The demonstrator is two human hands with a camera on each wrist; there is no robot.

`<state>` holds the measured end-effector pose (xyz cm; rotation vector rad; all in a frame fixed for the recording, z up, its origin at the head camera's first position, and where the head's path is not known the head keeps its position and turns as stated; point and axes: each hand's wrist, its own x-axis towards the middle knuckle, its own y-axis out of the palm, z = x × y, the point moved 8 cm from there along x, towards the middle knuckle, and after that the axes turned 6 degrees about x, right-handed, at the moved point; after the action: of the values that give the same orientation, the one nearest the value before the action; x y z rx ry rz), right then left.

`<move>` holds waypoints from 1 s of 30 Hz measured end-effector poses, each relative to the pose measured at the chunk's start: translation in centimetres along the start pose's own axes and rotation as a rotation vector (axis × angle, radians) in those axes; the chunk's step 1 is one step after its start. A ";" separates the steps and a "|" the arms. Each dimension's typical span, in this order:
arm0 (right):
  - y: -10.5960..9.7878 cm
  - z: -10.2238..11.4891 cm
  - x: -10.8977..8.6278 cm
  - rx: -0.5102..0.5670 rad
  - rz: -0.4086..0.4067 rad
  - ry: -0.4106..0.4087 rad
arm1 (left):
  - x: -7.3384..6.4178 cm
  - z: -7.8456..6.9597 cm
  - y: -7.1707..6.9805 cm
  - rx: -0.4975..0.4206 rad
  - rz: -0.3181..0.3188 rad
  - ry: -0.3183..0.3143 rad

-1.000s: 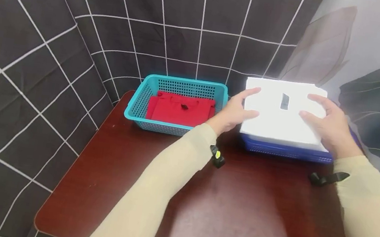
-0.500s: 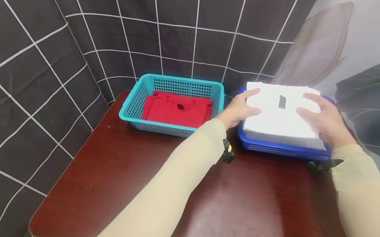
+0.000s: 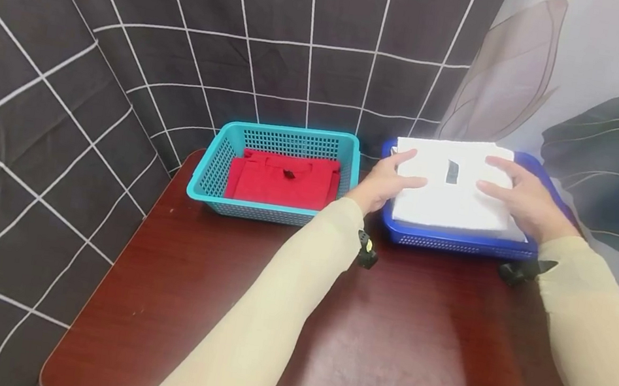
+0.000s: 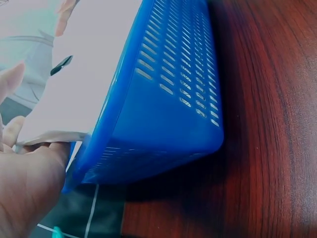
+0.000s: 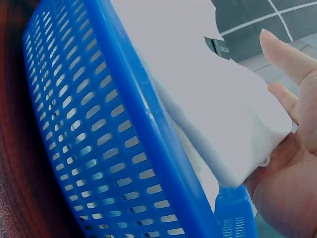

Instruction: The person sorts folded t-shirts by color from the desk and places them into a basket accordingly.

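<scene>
A folded white shirt (image 3: 427, 200) with a dark neck label (image 3: 452, 172) lies level over the blue basket (image 3: 460, 242) at the right. More white cloth shows beneath it. My left hand (image 3: 382, 182) grips its left edge, some fingers tucked under the fold in the left wrist view. On the opposite edge, my right hand (image 3: 528, 199) holds the shirt between the fingers above and the part of the hand below. The right wrist view shows the white cloth (image 5: 233, 119) standing a little above the basket's rim (image 5: 148, 114).
Left of the blue basket stands a turquoise basket (image 3: 267, 215) with folded red shirts (image 3: 285, 186) inside. Both baskets rest on a reddish-brown table (image 3: 202, 283). Behind them hangs a dark grid-patterned cloth (image 3: 280, 63); a pale leaf-patterned cloth (image 3: 613, 58) hangs at the right.
Both hands have lowered the white shirt into the blue basket's opening, and more of the basket's rim shows. The head view has shifted slightly to the right.
</scene>
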<state>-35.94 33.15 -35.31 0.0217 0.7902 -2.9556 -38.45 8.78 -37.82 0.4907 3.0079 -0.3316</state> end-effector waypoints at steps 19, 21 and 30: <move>0.5 -0.3 -1.2 -0.132 0.012 0.010 | -1.3 -0.7 -4.2 0.566 -0.028 0.175; 0.4 0.1 -1.6 -0.206 -0.001 -0.027 | -2.0 -0.5 -5.1 0.650 -0.011 0.185; 0.7 1.5 -5.2 -0.427 -0.071 -0.314 | -7.8 -0.6 -10.3 1.009 -0.006 0.339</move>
<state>-30.70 32.19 -34.21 -0.4895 1.3612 -2.6814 -34.40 -2.95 -34.31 0.6184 2.8990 -1.9542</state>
